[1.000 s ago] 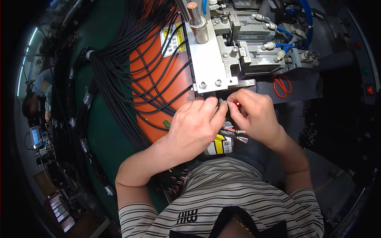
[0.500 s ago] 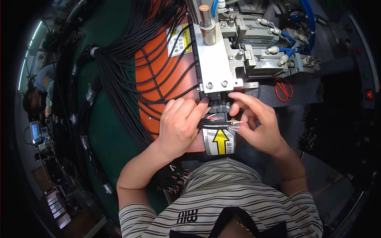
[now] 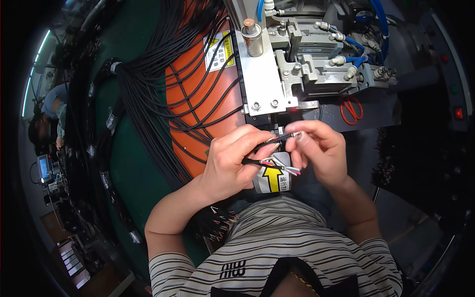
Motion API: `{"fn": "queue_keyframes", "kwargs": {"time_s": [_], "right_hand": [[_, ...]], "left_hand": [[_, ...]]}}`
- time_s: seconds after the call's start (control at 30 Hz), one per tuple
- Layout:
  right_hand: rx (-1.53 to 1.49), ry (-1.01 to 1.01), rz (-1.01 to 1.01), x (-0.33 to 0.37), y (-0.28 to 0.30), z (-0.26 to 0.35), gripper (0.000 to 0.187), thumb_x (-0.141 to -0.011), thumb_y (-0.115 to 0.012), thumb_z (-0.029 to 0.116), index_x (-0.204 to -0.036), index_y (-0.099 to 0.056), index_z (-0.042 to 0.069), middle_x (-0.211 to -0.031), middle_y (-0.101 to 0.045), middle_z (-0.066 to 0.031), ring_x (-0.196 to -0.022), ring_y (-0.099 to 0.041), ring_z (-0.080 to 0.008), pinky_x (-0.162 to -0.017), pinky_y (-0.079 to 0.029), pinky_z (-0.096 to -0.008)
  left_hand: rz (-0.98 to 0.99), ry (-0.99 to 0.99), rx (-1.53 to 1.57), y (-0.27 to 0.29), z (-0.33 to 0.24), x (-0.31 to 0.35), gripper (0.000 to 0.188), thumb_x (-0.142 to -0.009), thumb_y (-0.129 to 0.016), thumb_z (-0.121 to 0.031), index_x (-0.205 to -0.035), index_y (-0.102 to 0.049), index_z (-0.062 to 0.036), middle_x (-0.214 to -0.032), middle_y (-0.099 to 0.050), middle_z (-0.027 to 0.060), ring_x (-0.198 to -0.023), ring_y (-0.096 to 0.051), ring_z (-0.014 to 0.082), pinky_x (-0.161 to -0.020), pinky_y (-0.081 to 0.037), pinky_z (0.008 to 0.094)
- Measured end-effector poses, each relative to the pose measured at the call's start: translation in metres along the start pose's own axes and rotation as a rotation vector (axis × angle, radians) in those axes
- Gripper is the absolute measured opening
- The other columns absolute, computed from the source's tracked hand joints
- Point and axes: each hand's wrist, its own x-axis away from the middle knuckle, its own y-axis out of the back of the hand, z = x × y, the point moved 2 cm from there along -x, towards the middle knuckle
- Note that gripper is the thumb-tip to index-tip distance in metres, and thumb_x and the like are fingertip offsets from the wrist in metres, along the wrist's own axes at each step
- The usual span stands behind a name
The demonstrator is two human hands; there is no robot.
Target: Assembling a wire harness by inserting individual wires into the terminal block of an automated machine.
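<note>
A yellow-and-white label (image 3: 218,51) bearing a triangular sign and dark characters fronts an orange panel (image 3: 228,100); a yellow arrow (image 3: 272,179) points upward beside dark characters on a white, curved surface (image 3: 263,186); black lettering (image 3: 232,270) marks a striped shirt (image 3: 277,218).

We notice a pair of scissors with red-orange handles (image 3: 352,110) lying on the grey bench (image 3: 374,112) at the right. Near the right rim, we see a lit red button (image 3: 458,113) and, above it, a green button (image 3: 453,89). Blue hoses (image 3: 383,30) curve down at the upper right. Toward the left rim, we make out a co-worker in pale blue (image 3: 51,101), leaning over, with a bluish screen (image 3: 44,170) farther down and a bright light tube (image 3: 33,68) overhead; we cannot tell what occupies the co-worker.
</note>
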Motion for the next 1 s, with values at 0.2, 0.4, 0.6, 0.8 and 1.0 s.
{"fn": "queue_keyframes", "kwargs": {"time_s": [0.2, 0.4, 0.6, 0.8, 1.0], "right_hand": [[-0.457, -0.376, 0.114, -0.016, 0.010, -0.002, 0.007, -0.094, -0.059, 0.005, -0.100, -0.060, 0.000, -0.075, -0.057, -0.0017, -0.050, -0.041, -0.0039, -0.045, -0.033, -0.0184], [0.007, -0.204, 0.094, -0.012, 0.001, 0.003, 0.013, -0.089, -0.062, 0.001, -0.101, -0.059, 0.003, -0.076, -0.055, 0.0032, -0.059, -0.042, 0.0002, -0.050, -0.029, -0.0167], [-0.199, -0.295, 0.075, -0.012, -0.001, 0.000, 0.012, -0.090, -0.060, 0.001, -0.101, -0.058, 0.002, -0.076, -0.055, 0.0030, -0.059, -0.041, -0.0005, -0.052, -0.031, -0.0175], [0.374, 0.325, 0.028, 0.000, -0.021, 0.004, 0.039, -0.087, -0.058, -0.007, -0.126, -0.055, -0.005, -0.110, -0.055, -0.0145, -0.089, -0.060, -0.0182, -0.075, -0.050, -0.0292], [0.511, 0.383, 0.003, 0.000, -0.011, -0.001, 0.029, -0.089, -0.062, -0.001, -0.117, -0.063, -0.006, -0.107, -0.062, -0.0162, -0.094, -0.063, -0.0212, -0.082, -0.051, -0.0299]], "left_hand": [[0.001, -0.162, -0.132, -0.006, -0.005, -0.003, 0.023, -0.078, -0.073, 0.001, -0.100, -0.066, 0.0008, -0.084, -0.066, 0.0140, -0.067, -0.065, 0.0249, -0.058, -0.052, 0.0309], [0.093, -0.172, -0.245, -0.010, -0.006, -0.001, 0.033, -0.070, -0.070, -0.003, -0.103, -0.063, 0.0000, -0.083, -0.058, 0.0085, -0.064, -0.063, 0.0237, -0.051, -0.049, 0.0348], [0.026, -0.218, -0.363, -0.011, -0.013, -0.001, 0.030, -0.070, -0.072, -0.003, -0.098, -0.062, -0.0012, -0.080, -0.057, 0.0078, -0.060, -0.061, 0.0234, -0.050, -0.048, 0.0354], [-0.007, -0.031, -0.103, -0.006, -0.007, -0.005, 0.018, -0.073, -0.070, 0.002, -0.088, -0.059, -0.0010, -0.072, -0.054, 0.0098, -0.058, -0.058, 0.0267, -0.050, -0.045, 0.0351], [0.079, 0.080, 0.133, -0.005, -0.001, -0.004, 0.013, -0.077, -0.065, 0.003, -0.084, -0.055, -0.0005, -0.075, -0.056, 0.0105, -0.067, -0.058, 0.0279, -0.061, -0.047, 0.0345]]}}
